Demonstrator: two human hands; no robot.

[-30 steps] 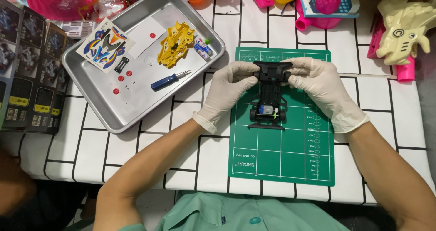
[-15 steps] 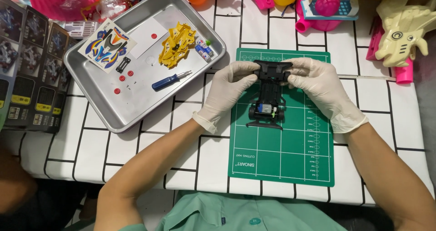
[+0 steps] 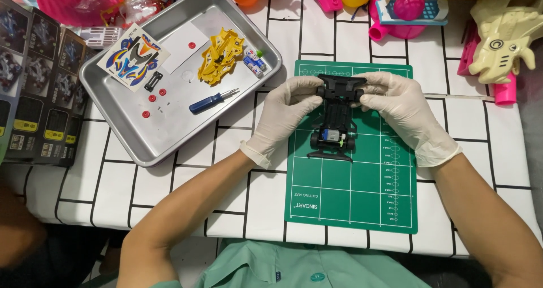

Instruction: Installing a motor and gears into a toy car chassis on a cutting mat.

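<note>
A black toy car chassis (image 3: 335,118) with a small motor at its near end lies over the green cutting mat (image 3: 353,197). Both gloved hands grip its far end. My left hand (image 3: 285,115) pinches the far left wheel area, and my right hand (image 3: 399,110) pinches the far right side. The chassis's near wheels rest on the mat.
To the left, a metal tray (image 3: 130,146) holds a yellow car body (image 3: 222,57), a blue-handled screwdriver (image 3: 209,102), a sticker sheet (image 3: 133,57), two small batteries (image 3: 254,60) and small red parts. Boxes (image 3: 34,95) stand at the far left. Colourful toys line the far edge.
</note>
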